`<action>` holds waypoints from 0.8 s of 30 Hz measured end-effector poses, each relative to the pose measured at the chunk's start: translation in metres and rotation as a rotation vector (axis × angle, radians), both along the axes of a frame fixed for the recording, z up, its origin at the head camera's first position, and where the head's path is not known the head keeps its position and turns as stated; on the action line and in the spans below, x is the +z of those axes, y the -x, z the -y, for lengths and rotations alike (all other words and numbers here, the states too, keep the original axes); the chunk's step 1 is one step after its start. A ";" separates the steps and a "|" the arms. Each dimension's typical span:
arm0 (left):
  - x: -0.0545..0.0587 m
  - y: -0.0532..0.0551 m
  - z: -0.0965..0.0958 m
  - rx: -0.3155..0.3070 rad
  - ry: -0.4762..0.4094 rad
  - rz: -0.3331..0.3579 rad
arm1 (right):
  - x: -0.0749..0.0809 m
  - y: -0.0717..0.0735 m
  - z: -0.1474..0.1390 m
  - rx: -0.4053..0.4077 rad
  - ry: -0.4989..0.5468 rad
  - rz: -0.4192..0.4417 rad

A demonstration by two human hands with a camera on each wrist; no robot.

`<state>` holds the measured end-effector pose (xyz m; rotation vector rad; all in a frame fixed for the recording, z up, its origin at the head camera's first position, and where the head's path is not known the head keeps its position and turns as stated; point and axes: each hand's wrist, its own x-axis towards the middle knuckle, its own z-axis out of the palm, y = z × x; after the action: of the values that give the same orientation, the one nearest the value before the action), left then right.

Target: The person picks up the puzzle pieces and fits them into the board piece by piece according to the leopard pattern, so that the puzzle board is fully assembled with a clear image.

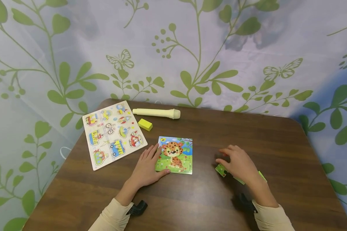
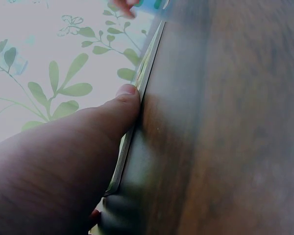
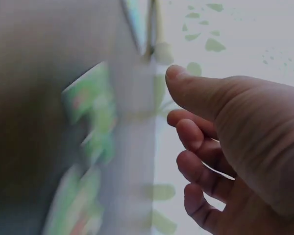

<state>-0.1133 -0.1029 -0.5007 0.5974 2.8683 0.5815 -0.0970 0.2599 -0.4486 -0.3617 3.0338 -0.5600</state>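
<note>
A square jigsaw puzzle (image 1: pixel 179 162) with a spotted leopard cub on grass lies on the table. My left hand (image 1: pixel 146 168) rests at its left side, fingers extended along the left edge and thumb on the lower edge. In the left wrist view, the thumb (image 2: pixel 125 100) presses against the thin puzzle board. Off to the right, my right hand (image 1: pixel 240 162) hovers over loose green jigsaw pieces (image 1: pixel 220 170), partly hiding them. Its fingers are loosely bent with nothing between them in the right wrist view, and a blurred jigsaw piece (image 3: pixel 95 105) shows beside them.
A wooden peg board (image 1: pixel 104 141) with vehicle pictures lies at the left. Behind the puzzle are a yellow block (image 1: pixel 145 124) and a cream toy microphone (image 1: pixel 156 112). The brown table (image 1: pixel 202 199) meets a leaf-patterned curtain (image 1: pixel 167 83) at the back.
</note>
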 end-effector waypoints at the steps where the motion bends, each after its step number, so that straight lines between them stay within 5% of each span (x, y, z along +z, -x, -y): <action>1: 0.000 0.000 0.000 0.001 0.001 0.000 | -0.001 -0.007 -0.006 -0.012 -0.006 0.002; 11: 0.002 0.002 -0.002 -0.005 -0.015 -0.025 | -0.019 -0.051 -0.018 -0.147 -0.087 -0.071; 24: 0.003 0.000 -0.001 0.000 0.005 -0.002 | -0.028 -0.060 -0.009 -0.203 -0.081 -0.096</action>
<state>-0.1131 -0.1020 -0.4980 0.5967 2.8706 0.5737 -0.0370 0.2690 -0.4768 -0.0798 3.1963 -0.4385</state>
